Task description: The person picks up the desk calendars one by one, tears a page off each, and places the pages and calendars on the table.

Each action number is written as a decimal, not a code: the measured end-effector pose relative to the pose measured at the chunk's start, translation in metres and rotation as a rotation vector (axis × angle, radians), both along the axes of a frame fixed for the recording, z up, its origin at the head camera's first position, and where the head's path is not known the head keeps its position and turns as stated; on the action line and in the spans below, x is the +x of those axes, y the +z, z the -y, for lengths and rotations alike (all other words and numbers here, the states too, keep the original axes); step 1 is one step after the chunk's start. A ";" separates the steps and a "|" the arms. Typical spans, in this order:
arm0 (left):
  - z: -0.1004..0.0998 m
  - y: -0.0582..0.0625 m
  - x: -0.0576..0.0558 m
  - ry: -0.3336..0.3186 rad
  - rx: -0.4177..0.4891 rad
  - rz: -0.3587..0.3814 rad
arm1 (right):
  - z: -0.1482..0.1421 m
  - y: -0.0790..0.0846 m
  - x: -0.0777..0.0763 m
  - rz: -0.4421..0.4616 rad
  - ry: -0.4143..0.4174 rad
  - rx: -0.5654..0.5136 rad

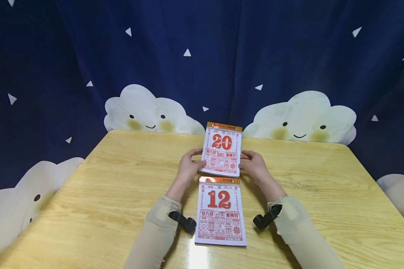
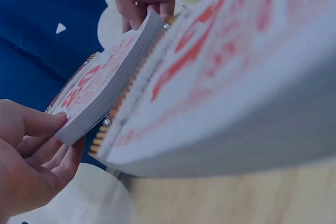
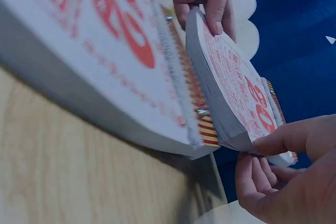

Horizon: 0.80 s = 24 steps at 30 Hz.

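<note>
Both hands grip a tear-off calendar [image 1: 221, 151] that shows a red 20, one hand at each side near its lower corners. My left hand [image 1: 188, 167] pinches the left edge, thumb on top and fingers beneath, as the left wrist view shows of the same hand [image 2: 34, 158]. On the opposite edge, my right hand [image 3: 296, 169] holds it the same way, thumb above and fingers under the pages. A second tear-off calendar [image 1: 219, 218], showing a red 12, lies flat between the forearms. Its gold-and-red striped top edge sits right below the held calendar's lower edge.
The light wooden table [image 1: 121, 194] extends to both sides. Behind it hangs a dark blue curtain [image 1: 222, 56] with white triangles and smiling clouds. Black straps with small cameras [image 1: 187, 224] sit on both wrists, beside the lower calendar.
</note>
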<state>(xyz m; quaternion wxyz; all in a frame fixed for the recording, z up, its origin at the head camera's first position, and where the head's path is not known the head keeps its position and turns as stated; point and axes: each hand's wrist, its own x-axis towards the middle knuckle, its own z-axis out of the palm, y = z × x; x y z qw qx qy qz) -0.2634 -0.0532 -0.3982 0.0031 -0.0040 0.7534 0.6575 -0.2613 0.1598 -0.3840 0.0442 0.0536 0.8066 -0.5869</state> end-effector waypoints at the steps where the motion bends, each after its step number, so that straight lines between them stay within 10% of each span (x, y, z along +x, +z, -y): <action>1: 0.000 0.001 0.000 0.001 0.002 0.001 | -0.001 0.001 0.000 -0.001 0.006 0.002; 11: 0.006 0.009 0.001 -0.173 0.084 -0.030 | -0.013 0.012 0.005 -0.032 0.029 -0.066; 24: 0.011 0.006 -0.003 -0.246 0.509 0.018 | -0.016 0.026 0.018 -0.083 0.043 -0.211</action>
